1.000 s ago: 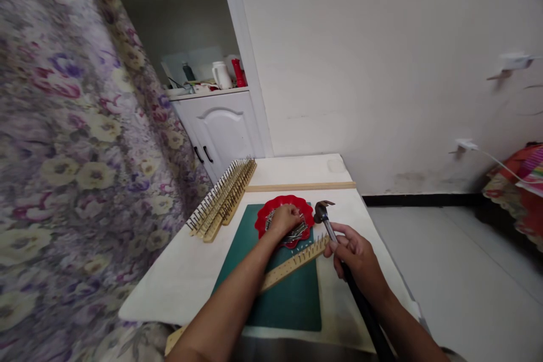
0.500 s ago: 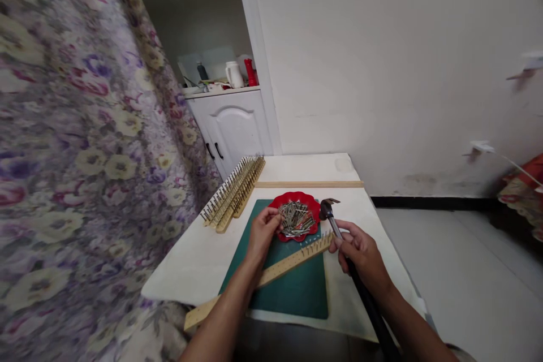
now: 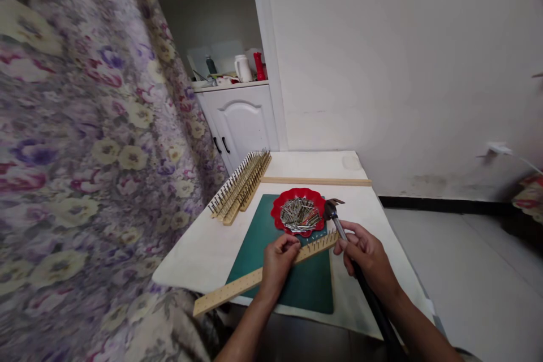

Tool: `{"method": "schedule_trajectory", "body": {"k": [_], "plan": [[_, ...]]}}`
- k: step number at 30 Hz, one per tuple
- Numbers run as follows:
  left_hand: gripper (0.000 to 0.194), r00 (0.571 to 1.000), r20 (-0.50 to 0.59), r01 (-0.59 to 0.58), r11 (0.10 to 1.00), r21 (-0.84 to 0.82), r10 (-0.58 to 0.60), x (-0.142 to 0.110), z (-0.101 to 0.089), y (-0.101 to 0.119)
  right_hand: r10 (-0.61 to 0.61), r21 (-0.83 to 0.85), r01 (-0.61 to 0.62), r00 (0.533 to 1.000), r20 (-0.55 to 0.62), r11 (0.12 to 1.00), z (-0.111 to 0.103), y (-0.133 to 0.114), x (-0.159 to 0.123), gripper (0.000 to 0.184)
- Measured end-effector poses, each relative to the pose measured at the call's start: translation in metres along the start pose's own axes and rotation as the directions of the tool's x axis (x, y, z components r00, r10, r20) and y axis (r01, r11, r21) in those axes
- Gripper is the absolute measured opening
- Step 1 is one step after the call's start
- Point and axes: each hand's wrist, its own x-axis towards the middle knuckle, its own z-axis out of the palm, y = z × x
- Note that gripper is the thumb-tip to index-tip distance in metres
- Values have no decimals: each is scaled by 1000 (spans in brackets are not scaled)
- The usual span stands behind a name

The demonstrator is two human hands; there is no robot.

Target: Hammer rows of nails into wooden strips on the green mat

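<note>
A long wooden strip (image 3: 237, 288) lies slantwise across a green cutting mat (image 3: 297, 285), with a row of nails standing along its far end. My left hand (image 3: 278, 260) rests on the strip's middle, fingers pinched together, most likely on a nail too small to make out. My right hand (image 3: 367, 260) grips a hammer (image 3: 335, 218) high on its dark handle, the head hovering by the strip's far end. A red scalloped dish (image 3: 280, 209) full of loose nails sits just beyond the strip.
Two or three nail-studded strips (image 3: 241, 186) lie at the white table's (image 3: 199, 254) left edge and a bare strip (image 3: 316, 181) at its back. A flowered curtain (image 3: 85, 153) hangs on the left, a white cabinet (image 3: 241, 121) behind, a plain wall to the right.
My left hand left the red dish and came back toward me onto the wooden strip. The hammer in my right hand stayed near the strip's far end. The camera shifted a little.
</note>
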Motion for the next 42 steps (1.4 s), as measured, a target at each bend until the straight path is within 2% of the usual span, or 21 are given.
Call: {"method": "schedule_trajectory", "body": {"k": [20, 24, 30, 36, 42], "plan": [[15, 997, 12, -74, 984, 161, 73, -1, 3, -2, 30, 20, -30, 999, 42, 999, 5, -1, -3, 36], [13, 992, 12, -129, 968, 217, 129, 0, 4, -2, 55, 45, -59, 994, 95, 997, 7, -2, -7, 35], [13, 987, 9, -156, 963, 221, 158, 1, 6, -6, 129, 35, -140, 969, 209, 990, 23, 8, -17, 35], [11, 985, -8, -166, 959, 230, 173, 0, 7, -7, 157, 3, -161, 965, 210, 987, 36, 17, -23, 36], [10, 987, -17, -149, 959, 240, 158, -1, 7, -5, 169, -22, -168, 966, 195, 986, 35, 25, -25, 37]]}}
